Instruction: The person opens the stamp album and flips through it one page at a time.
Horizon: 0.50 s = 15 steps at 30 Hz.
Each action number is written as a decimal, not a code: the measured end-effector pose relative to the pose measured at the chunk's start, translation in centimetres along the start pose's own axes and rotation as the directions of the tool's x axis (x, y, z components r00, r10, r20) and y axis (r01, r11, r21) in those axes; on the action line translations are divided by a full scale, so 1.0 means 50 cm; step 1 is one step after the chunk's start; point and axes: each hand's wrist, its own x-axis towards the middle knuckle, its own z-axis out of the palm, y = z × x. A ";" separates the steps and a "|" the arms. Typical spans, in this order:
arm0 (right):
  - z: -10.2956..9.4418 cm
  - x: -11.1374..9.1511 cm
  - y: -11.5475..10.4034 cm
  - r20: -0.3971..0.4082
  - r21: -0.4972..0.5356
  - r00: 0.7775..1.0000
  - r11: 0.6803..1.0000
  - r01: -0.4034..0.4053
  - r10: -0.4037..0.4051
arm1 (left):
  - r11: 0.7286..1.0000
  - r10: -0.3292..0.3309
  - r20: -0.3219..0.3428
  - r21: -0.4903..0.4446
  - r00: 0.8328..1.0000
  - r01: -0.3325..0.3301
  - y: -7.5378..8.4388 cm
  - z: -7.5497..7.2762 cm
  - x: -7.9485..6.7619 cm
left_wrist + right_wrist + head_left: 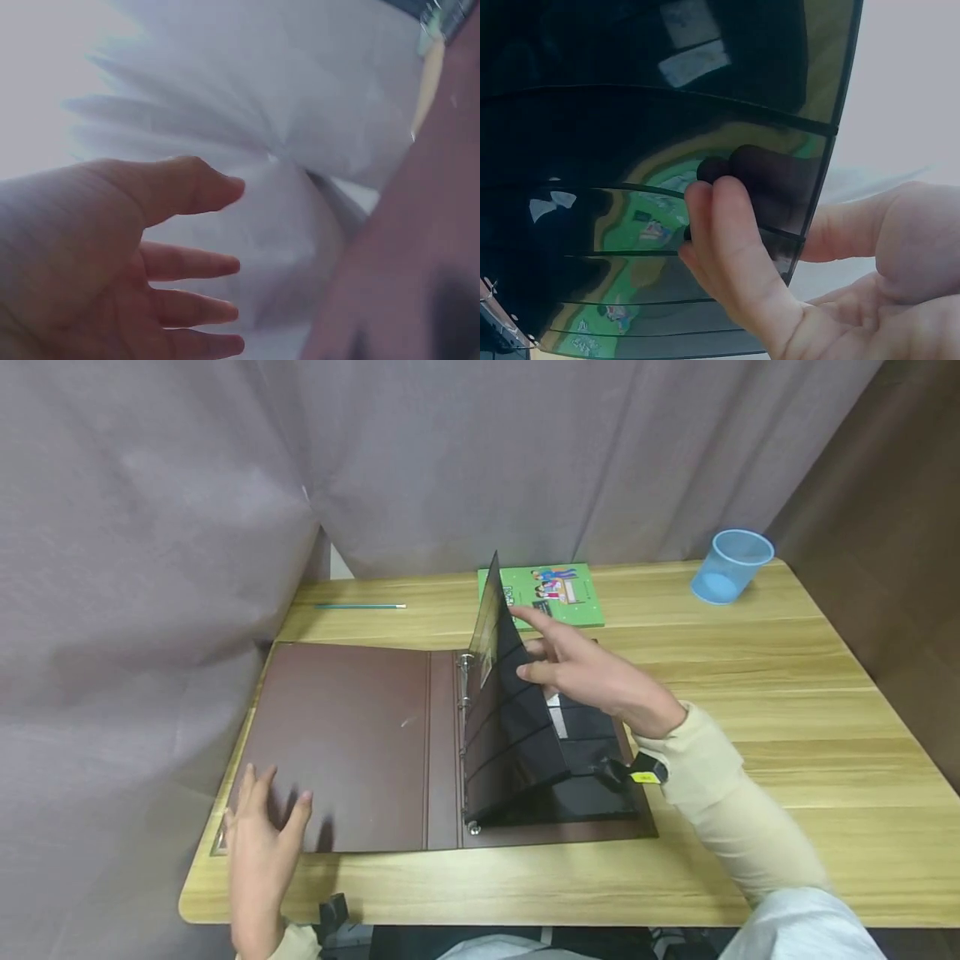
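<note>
A brown ring binder (345, 735) lies spread on the table, its left cover flat. My right hand (581, 672) pinches the free edge of a black pocket page (498, 727), which stands tilted up from the rings. In the right wrist view, fingers (739, 240) lie on the page's near face, while the thumb passes behind its edge. More black pages (592, 797) lie beneath on the right cover. My left hand (262, 843), fingers spread and thumb apart, is at the left cover's lower corner, holding nothing; whether it touches the cover I cannot tell.
Behind the binder lies a green book (558, 597), partly hidden by the raised page. A thin blue pencil-like stick (360, 606) lies at the back left. At the back right stands a translucent blue cup (731, 568). Grey curtains (465, 460) border the wooden table (787, 710).
</note>
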 end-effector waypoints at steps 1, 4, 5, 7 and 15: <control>0.002 0.003 -0.001 0.000 0.000 1.000 1.000 0.007 -0.007 | 1.000 0.016 -0.008 -0.015 1.000 -0.016 0.009 0.001 0.002; 0.009 0.011 -0.003 0.007 -0.006 0.999 0.999 0.032 -0.032 | 0.996 0.071 -0.031 -0.051 0.997 -0.072 0.032 0.006 0.010; 0.010 0.013 -0.004 0.011 -0.013 0.999 0.999 0.036 -0.036 | 0.994 0.087 -0.032 -0.059 0.996 -0.089 0.038 0.009 0.012; 0.013 0.017 -0.005 0.018 -0.024 0.999 0.999 0.039 -0.039 | 0.990 0.121 -0.037 -0.067 0.992 -0.124 0.050 0.013 0.018; 0.032 0.031 -0.018 0.048 -0.033 0.998 0.999 0.034 -0.032 | 0.960 0.264 -0.049 -0.086 0.963 -0.268 0.103 0.030 0.034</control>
